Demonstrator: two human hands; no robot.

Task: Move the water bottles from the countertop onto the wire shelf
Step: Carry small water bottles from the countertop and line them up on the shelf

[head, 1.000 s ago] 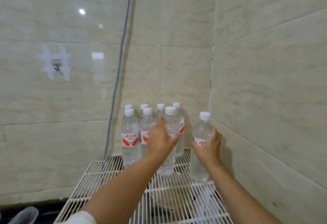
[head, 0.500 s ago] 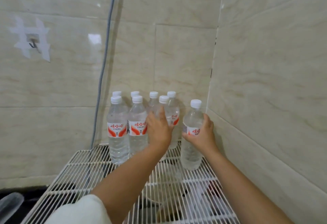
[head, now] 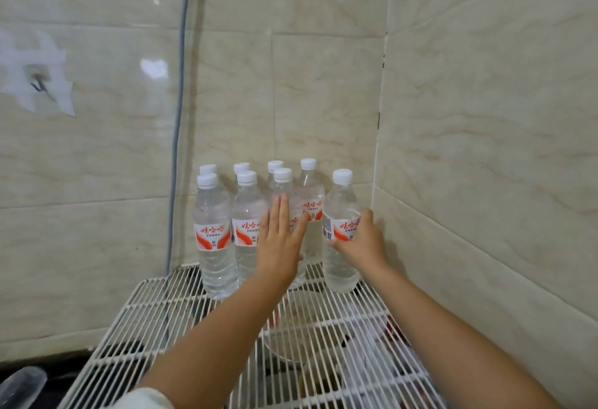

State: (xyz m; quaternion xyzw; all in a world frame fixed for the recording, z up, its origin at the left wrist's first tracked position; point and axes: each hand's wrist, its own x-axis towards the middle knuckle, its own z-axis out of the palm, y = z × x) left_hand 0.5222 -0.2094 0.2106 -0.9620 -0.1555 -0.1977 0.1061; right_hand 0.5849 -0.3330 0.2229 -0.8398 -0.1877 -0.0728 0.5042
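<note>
At the back corner of the wire shelf (head: 181, 308), where two tiled walls meet, eight water bottles stand upright in a tight group, all with white caps and red-and-white labels. The step in hand looks like the setting-down of the latest two bottles. The left hand (head: 281, 240) is spread flat, fingers straight and together, its palm facing the third bottle (head: 282, 192) of the front row; whether the palm touches it or sits just off it I cannot tell. The right hand (head: 362, 242) curls around the lower label of the rightmost bottle (head: 341, 234), thumb in front and fingers behind, so it grips that bottle, which stands on the wires just beside the right wall (head: 485, 150) and slightly forward of the others. My judgement is that the next move calls for loosening this grip without tipping the bottle, since the thin wires give its base an uneven footing, then drawing both arms back to fetch more. No countertop shows here, so how many bottles remain I cannot tell. Under the shelf a bowl (head: 301, 324) shows dimly through the wires.
</note>
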